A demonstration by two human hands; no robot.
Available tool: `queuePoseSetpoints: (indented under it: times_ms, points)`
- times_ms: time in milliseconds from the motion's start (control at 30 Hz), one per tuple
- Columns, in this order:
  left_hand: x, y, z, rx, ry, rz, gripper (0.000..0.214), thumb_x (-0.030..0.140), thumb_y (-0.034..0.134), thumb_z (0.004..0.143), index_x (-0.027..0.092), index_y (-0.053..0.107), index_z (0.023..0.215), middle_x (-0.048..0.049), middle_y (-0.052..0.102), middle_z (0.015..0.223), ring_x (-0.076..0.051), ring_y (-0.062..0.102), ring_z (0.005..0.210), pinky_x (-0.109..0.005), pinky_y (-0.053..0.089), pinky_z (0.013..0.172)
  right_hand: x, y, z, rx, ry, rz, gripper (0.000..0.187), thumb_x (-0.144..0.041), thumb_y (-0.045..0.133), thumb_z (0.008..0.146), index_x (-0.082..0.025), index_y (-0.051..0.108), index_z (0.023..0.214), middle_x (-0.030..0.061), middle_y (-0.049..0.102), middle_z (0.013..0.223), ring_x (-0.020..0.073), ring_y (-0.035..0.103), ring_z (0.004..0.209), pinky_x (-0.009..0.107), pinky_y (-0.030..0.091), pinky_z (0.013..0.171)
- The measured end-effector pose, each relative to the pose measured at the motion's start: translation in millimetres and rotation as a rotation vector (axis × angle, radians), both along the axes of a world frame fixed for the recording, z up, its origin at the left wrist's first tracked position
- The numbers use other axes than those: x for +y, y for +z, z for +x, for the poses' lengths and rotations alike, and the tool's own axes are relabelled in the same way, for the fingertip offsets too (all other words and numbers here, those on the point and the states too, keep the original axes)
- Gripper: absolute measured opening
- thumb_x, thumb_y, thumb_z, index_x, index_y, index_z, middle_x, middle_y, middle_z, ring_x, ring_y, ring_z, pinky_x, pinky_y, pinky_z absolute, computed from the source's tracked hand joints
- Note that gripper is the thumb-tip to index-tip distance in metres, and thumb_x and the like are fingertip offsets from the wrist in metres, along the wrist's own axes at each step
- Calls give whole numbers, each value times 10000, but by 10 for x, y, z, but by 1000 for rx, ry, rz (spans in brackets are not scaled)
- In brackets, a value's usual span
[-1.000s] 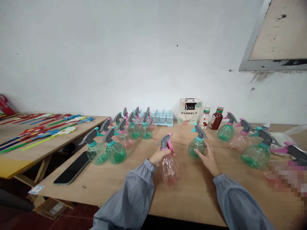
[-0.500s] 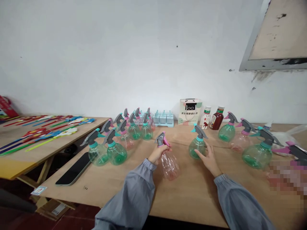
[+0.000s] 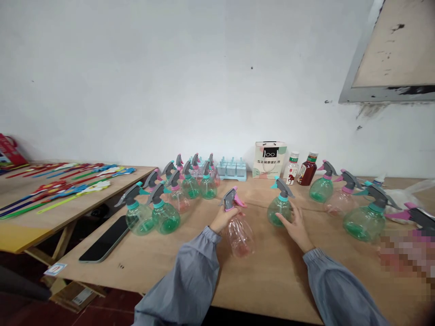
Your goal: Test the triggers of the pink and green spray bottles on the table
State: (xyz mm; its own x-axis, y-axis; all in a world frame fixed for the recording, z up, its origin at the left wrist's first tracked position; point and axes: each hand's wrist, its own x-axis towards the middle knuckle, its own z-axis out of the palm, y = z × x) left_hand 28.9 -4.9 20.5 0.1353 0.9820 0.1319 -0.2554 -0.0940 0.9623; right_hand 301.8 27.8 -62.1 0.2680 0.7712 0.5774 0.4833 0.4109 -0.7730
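Observation:
My left hand (image 3: 222,218) is closed round the neck of a clear pink spray bottle (image 3: 239,234) with a grey and pink trigger head, held just above the wooden table (image 3: 265,276). Open and with fingers spread, my right hand (image 3: 295,225) rests against the side of a green spray bottle (image 3: 279,209) that stands upright with a teal collar. Both grey sleeves reach in from the bottom edge.
Several green and pink spray bottles stand in a group at the left (image 3: 163,213) and in a row at the right (image 3: 363,219). A dark phone (image 3: 103,240) lies near the left edge. A small carton (image 3: 270,159), two drink bottles (image 3: 301,168) and a blue ice mould (image 3: 232,168) line the wall. Coloured sticks (image 3: 61,183) cover a second table.
My left hand has turned the pink bottle a little, its trigger head swinging from left to right. The right hand stays on the green bottle.

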Motion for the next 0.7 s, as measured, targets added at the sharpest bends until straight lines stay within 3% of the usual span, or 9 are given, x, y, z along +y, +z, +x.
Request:
queuePoseSetpoints:
  times_ms: [100,267,433,567,700]
  points:
    - [23,95,-133,137,77,136,330,330,804,618,165,705,886,-109,716,1046,-250,662,1006,-354,524,890,10,-19,8,5,12,-13,769,-674,670,707,-250,518,1330,95,516,1193,298,526,1188,520,408,1074]
    - [213,159,-549,358,536,247,176,285,754,662,148,683,747,-51,686,750,-216,659,820,-312,528,796,3,-16,5,17,23,-27,767,-657,677,711,-253,504,1340,104,505,1234,302,514,1210,524,407,1073]
    - [425,83,-981,473,824,287,166,306,685,704,147,647,731,-12,618,653,-179,597,703,-282,490,695,-17,22,-13,17,12,-5,759,-662,680,699,-233,537,1309,101,522,1187,297,530,1182,521,395,1082]
    - [542,-3,-1145,536,908,340,222,316,685,714,153,655,862,-25,664,737,-182,599,722,-280,482,696,-10,15,-13,23,17,-2,750,-662,682,699,-259,529,1313,94,518,1203,299,522,1195,526,407,1072]
    - [648,-58,-1153,548,947,363,261,347,696,734,160,642,907,-37,681,784,-198,626,802,-291,491,755,6,-6,-6,13,17,-1,756,-656,680,708,-258,518,1329,96,513,1206,300,520,1198,526,406,1072]
